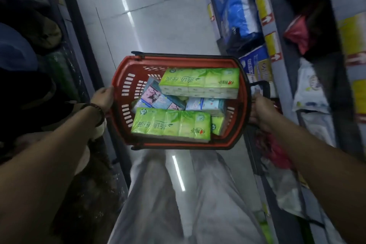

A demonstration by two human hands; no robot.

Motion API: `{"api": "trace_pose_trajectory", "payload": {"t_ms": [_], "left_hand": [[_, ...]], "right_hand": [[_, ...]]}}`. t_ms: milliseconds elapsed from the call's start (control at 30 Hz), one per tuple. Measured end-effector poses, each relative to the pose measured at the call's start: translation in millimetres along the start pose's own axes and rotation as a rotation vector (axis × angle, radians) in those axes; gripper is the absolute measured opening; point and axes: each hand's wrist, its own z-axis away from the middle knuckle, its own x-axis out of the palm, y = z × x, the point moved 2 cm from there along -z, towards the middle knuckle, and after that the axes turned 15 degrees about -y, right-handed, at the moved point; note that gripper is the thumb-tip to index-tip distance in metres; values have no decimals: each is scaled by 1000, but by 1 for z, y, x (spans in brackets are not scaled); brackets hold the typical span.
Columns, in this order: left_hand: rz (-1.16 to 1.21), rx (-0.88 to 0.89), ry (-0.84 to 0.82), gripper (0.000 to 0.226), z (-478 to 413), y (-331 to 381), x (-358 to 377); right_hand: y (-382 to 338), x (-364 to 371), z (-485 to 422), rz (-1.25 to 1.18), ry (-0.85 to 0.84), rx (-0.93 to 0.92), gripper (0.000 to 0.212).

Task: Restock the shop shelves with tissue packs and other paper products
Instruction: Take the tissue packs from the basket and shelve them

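Note:
A red shopping basket (126, 77) hangs over the aisle floor in front of me. My left hand (103, 98) grips its left rim and my right hand (262, 112) grips its right rim. Inside lie two green tissue multipacks, one at the far side (200, 82) and one at the near side (171, 125). Between them sit a pack with pink and blue cartoon print (158, 98) and a pale blue pack (206, 104). A small green pack (217, 125) is wedged at the right.
Shelves on the right hold blue paper-roll packs (237, 12), a blue and white pack (255, 63) and white wrapped packs (309, 87), with yellow price tags along the edges. Dark goods fill the left shelving (29, 45). The tiled aisle floor (158, 16) runs ahead.

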Motion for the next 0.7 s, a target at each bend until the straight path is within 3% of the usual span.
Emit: {"api": "trace_pose_trajectory", "payload": {"t_ms": [333, 500, 700], "left_hand": [[-310, 214, -130, 68, 148, 68, -51], [-453, 328, -279, 79, 199, 111, -35], [-658, 483, -376, 78, 261, 142, 22]], "right_hand": [[36, -3, 235, -329, 61, -59, 56], [89, -2, 321, -546, 162, -49, 47], [171, -4, 407, -776, 229, -7, 67]]}}
